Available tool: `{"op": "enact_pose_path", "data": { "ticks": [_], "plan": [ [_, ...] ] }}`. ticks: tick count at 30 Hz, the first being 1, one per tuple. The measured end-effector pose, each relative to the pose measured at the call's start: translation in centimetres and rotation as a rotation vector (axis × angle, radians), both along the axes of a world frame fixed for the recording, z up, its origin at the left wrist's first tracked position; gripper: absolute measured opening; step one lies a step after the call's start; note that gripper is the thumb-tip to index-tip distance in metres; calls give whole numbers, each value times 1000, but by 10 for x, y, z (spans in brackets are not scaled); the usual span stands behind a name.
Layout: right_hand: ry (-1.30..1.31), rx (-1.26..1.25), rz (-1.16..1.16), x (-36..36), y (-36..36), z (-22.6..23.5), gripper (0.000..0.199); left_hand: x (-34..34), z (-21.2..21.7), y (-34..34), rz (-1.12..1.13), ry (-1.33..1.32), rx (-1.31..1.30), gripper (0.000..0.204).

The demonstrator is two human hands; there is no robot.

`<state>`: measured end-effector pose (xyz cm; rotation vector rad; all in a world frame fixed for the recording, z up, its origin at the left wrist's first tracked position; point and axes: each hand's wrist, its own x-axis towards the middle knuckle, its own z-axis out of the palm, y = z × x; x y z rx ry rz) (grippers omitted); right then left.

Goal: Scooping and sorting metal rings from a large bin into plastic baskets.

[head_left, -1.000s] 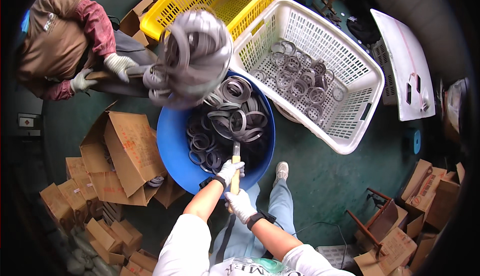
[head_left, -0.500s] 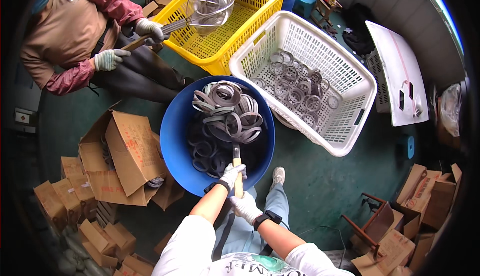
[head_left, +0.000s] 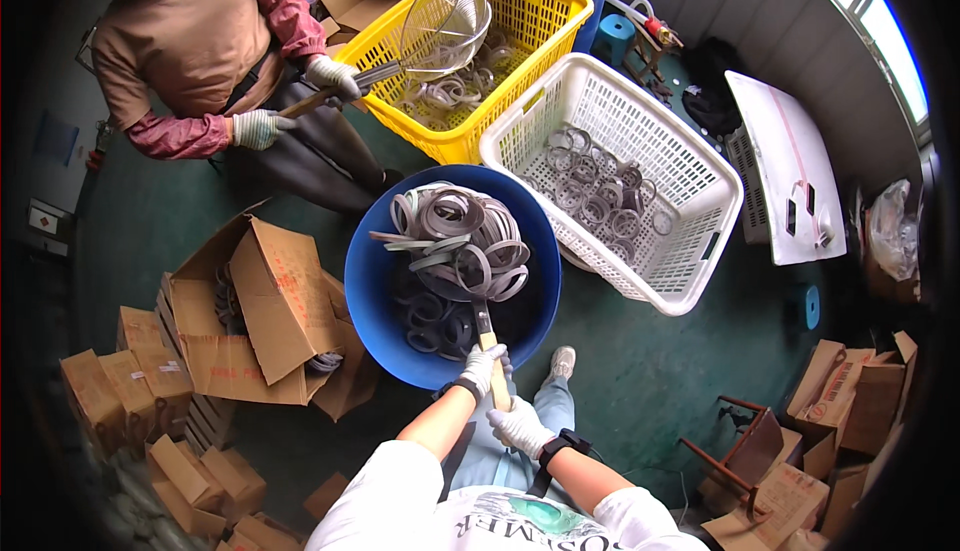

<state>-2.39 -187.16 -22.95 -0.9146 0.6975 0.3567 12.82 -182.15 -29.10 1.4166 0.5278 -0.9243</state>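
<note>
Both my white-gloved hands grip the wooden handle of a long-handled scoop (head_left: 498, 383). My left hand (head_left: 482, 369) closes round it near the metal neck, and my right hand (head_left: 520, 427) holds the lower end. Grey flat rings (head_left: 468, 236) are heaped on the scoop's head, which they mostly hide, above a round blue barrel (head_left: 372, 336). More dark rings (head_left: 440, 326) lie deep inside the barrel, beneath the load.
A co-worker at the left holds a wire strainer (head_left: 447, 26) over a yellow basket (head_left: 440, 141) with rings in it. Beside it, a white basket (head_left: 690, 166) contains loose rings. Cardboard boxes (head_left: 290, 301) stand left of the barrel; a brown chair (head_left: 745, 456) is at lower right.
My loaded scoop is slightly higher, still over the barrel. The co-worker's strainer has moved over the yellow basket, where rings now lie. The whole view has shifted slightly.
</note>
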Motion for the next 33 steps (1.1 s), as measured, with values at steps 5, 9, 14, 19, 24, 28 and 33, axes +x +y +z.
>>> {"op": "enact_pose_path", "data": {
  "ticks": [5,9,14,19,24,28,33],
  "plan": [
    [-34,-144,124,-27,-13,6,31,-22,-21,3,84,12,-120,15],
    [-104,-341,217,-50,-29,16,29,-46,-12,-6,135,11,-141,14],
    [-135,-536,377,-77,-60,25,34,-73,-18,-18,251,42,-234,12],
    [-190,-544,379,-97,-98,10,37,-91,-21,-54,260,11,-269,12],
    [-360,-588,428,-115,-146,7,61,-116,-21,-89,226,-93,-238,12],
    [-414,-731,510,-135,-194,10,82,-134,-32,-126,274,-164,-265,17],
    [-657,-631,422,-152,-231,-34,68,-154,-37,-161,355,-107,-309,20]
  ]
}}
